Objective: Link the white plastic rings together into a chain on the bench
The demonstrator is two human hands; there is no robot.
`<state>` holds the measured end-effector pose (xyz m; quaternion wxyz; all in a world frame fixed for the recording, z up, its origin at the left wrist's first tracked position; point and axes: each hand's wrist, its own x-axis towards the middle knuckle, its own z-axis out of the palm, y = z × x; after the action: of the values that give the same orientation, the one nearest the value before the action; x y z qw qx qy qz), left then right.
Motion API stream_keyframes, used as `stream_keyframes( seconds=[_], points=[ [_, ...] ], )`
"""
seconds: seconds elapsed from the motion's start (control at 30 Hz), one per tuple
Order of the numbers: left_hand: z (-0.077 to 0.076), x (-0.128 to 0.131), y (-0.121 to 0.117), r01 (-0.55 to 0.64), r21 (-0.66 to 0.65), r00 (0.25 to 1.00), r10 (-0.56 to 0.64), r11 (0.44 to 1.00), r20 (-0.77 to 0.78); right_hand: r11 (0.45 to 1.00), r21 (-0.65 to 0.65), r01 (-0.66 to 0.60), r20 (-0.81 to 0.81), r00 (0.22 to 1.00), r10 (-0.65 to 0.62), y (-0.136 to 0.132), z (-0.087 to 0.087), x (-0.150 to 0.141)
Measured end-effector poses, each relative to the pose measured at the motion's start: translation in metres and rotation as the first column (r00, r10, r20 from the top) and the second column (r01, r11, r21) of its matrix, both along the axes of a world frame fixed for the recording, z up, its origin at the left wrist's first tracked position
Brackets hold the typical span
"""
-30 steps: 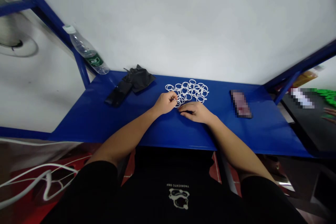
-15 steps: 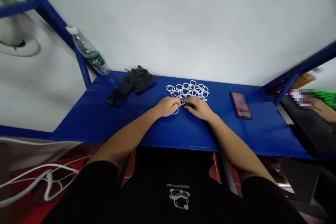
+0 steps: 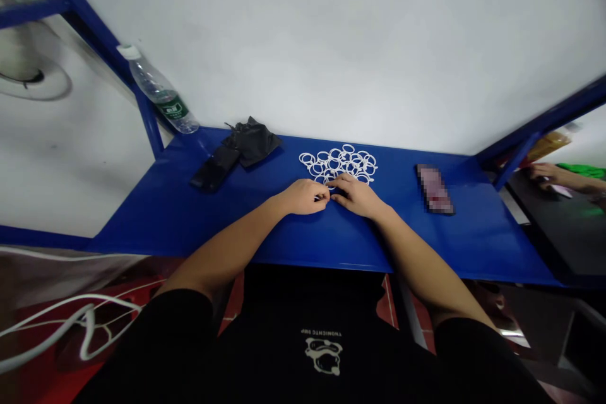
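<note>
White thin rings with small tabs, plastic by their look, (image 3: 338, 164) lie in a loose, overlapping cluster just beyond the person's two hands, the nearest of them reaching right up to the fingers. The bare left hand (image 3: 305, 196) sits at the cluster's near left edge, curled nearly closed, with a sliver of one white ring showing between thumb and bent fingers. The bare right hand (image 3: 356, 196) is at the near right edge, half closed, its thumb and forefinger slightly parted and almost meeting the left fingertips; its fingers cover part of the cluster, and I cannot tell whether they grip a ring. Both hands are over a smooth blue tabletop (image 3: 331, 241) that runs back to a plain pale grey wall (image 3: 331, 50). Toward its left rear, a crumpled black plastic bag (image 3: 253, 142) lies against a flat black oblong object (image 3: 215, 169), and a clear plastic bottle with a green label (image 3: 163, 96) leans near the corner. Well to the right is a dark-edged rectangular phone, its screen blurred out (image 3: 434, 189). Farther right, another person's hand (image 3: 549, 175) is over a black tabletop (image 3: 563, 227); white cables (image 3: 88, 328) loop at lower left.
</note>
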<state>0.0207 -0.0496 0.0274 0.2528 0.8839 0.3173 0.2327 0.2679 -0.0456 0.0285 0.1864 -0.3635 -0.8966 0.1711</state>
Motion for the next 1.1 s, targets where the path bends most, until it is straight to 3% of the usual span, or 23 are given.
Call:
stream_keyframes(
  seconds=[0.43,0.63,0.8,0.97,1.1],
  points=[
    [-0.006,-0.002,0.006,0.039,0.123,0.985,-0.059,0.992,0.162,0.998,0.042,0.046,-0.085,0.995,-0.042,0.004,-0.004,0.003],
    [-0.009,0.0,0.006,-0.087,0.094,0.994,0.08,0.992,0.08,0.988,0.115,0.1,-0.202,0.977,-0.075,0.001,-0.001,0.002],
    [-0.006,-0.001,0.005,-0.167,-0.017,0.984,0.168,0.986,0.065,0.981,0.147,0.126,-0.262,0.961,-0.085,-0.003,0.004,0.002],
    [-0.005,0.0,0.005,-0.225,-0.064,0.971,0.229,0.972,0.072,0.982,0.184,0.04,-0.31,0.95,0.02,-0.006,0.01,-0.002],
    [-0.004,0.0,0.005,-0.182,-0.034,0.981,0.184,0.983,0.068,0.977,0.203,-0.069,-0.291,0.948,0.128,-0.008,0.01,-0.006]
  ],
)
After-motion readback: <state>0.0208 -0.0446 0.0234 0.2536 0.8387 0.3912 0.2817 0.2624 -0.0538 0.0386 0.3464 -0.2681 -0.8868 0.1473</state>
